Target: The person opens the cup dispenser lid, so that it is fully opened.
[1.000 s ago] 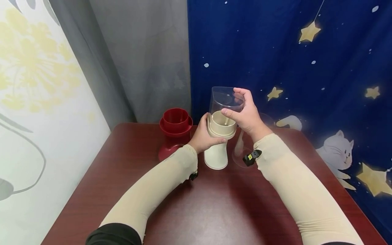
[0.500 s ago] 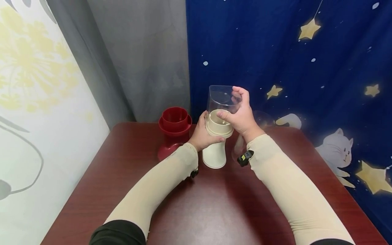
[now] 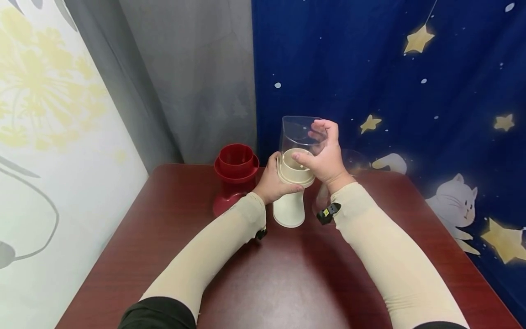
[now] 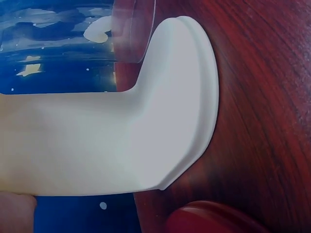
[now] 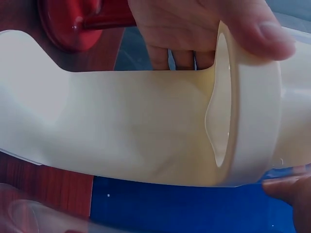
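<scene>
Head: cream stand (image 3: 289,211) is set upright on table (image 3: 255,278), gripped nr top by L hand (image 3: 273,184); clear cup (image 3: 295,132) atop it is held by R hand (image 3: 327,157). L wrist: stand's foot (image 4: 187,102) is seen nr red stand (image 4: 209,218). R wrist: ring (image 5: 255,116) is pressed by L thumb (image 5: 265,36).
</scene>
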### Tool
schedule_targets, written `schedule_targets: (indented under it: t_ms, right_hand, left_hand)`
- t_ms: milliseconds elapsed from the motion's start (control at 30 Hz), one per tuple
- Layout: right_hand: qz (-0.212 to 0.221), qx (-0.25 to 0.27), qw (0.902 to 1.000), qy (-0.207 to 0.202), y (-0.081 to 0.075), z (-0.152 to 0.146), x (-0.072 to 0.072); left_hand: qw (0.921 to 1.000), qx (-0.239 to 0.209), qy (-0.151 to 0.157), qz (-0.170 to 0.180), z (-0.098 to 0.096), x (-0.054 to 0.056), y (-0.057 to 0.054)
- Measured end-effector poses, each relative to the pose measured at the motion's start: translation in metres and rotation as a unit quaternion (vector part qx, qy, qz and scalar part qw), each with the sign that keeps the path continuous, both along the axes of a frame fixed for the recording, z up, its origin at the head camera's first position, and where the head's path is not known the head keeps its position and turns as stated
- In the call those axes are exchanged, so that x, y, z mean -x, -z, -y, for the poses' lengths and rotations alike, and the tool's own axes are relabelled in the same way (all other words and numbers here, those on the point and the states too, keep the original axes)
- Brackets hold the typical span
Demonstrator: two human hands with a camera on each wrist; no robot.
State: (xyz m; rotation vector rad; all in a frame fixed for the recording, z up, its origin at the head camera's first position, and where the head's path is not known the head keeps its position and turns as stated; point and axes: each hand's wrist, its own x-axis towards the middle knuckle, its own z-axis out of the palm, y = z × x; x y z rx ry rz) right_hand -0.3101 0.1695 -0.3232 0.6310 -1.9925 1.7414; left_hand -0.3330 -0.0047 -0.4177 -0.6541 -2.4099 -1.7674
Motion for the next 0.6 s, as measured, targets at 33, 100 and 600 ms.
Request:
schedule_targets:
  t_ms: [33, 100, 600]
  right_hand:
    - [-0.003, 0.001, 1.0000, 0.001, 0.0002, 0.0001, -0.0001]
    - [-0.009, 0.001, 1.0000, 0.004, 0.0001, 0.0001, -0.0004]
    - [0.007, 0.011, 0.9998, 0.013, -0.0055, -0.0002, 0.0001]
  left_hand:
    - [1.0000, -0.001, 0.001, -0.002, 0.0001, -0.0001, -0.0004]
    - [1.0000, -0.002, 0.002, -0.003, 0.0001, -0.0001, -0.0009]
    - [0.9998, 0.002, 0.007, 0.016, -0.0005, -0.0022, -0.0011]
